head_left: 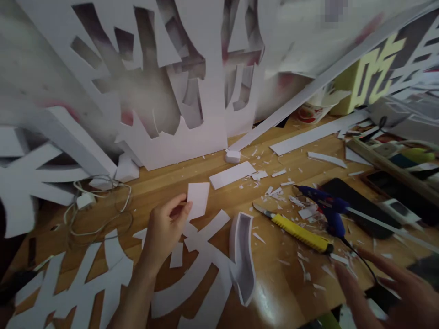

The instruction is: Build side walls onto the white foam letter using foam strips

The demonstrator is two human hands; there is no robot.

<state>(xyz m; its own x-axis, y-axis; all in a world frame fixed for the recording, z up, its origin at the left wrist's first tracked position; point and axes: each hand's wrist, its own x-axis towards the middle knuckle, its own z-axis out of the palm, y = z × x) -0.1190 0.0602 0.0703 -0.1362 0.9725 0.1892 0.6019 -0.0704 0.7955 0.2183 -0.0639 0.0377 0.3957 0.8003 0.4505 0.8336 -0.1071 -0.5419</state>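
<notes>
My left hand [168, 228] pinches a small white foam-board piece [199, 200] between thumb and fingers, held up over the table. My right hand [387, 292], somewhat blurred, is at the lower right with its fingers apart and holds nothing. Near its fingertips lie a yellow utility knife [300, 232], blade out, and a blue hot glue gun [331, 208] with a glue stick in its back and a small red light. Between the hands rests a curved white hollow foam-board shape [243, 256]. Flat cut-out foam-board strokes [206, 260] lie below my left hand.
Large cut-out foam boards [206, 137] lean on the wall. A white cable [126, 201] coils at left. Foam scraps [274, 192] litter the wooden table [270, 292]. A black phone [360, 205], a paper bowl [313, 112] and a cluttered tray [394, 167] are at right.
</notes>
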